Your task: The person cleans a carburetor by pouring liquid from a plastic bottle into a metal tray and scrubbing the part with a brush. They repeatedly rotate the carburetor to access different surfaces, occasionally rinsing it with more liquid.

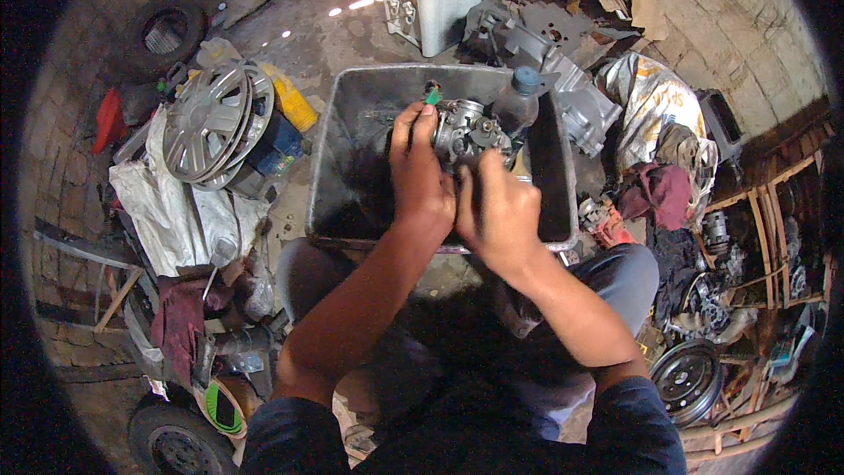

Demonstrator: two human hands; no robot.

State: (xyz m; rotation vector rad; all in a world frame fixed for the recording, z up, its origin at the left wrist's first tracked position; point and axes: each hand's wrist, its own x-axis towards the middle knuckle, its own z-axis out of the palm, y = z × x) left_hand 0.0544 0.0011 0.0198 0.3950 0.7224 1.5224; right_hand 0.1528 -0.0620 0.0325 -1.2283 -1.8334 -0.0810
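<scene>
A silvery metal carburetor [468,130] is held over a dark rectangular tub [327,167] in front of me. My left hand [420,163] is closed along its left side, fingers pointing up. By those fingertips a small green piece [432,98] sticks out, and I cannot tell whether it belongs to the carburetor. My right hand [501,215] is curled against the carburetor's near side, slightly blurred. Whatever its fingers grip, if anything, is hidden. Just right of the carburetor, inside the tub, stands a clear bottle with a blue cap [526,81].
Silver wheel covers [207,127] and a yellow container [288,98] lie to the left. Behind the tub stands a white box [432,0]; a grey metal housing [576,101] sits at its right. A white sack [651,105], maroon cloth [657,193] and black wheel rim [687,381] are farther right.
</scene>
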